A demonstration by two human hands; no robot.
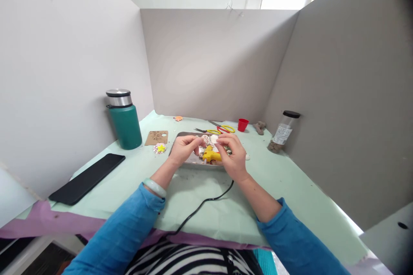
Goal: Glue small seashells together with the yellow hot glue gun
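Fingers of my left hand (182, 150): thumb and forefinger brought close at the tips; whether anything sits between, I cannot tell. Fingers of my right hand (235, 158): thumb and forefinger curled toward each other beside a white round piece (214, 139); whether they grip it, I cannot tell.

Shallow tray (196, 166), one, below my hands. Contents: yellow glue gun (213, 155), lying among small pale pieces.

Black cord (206, 200), one, curving over the bench (274, 193) in front of the tray, lost to sight near my right wrist.

Behind the tray: two pairs of scissors (228, 129), handles yellow and red; red cup (243, 125), upright.

Left of the tray: brown card (156, 138); speckled disc (159, 148) bearing a yellow star, just nearer me. Farther left: green bottle (126, 126), standing; flat black object (88, 178).

Far right: clear jar (283, 132), black-lidded, labelled.
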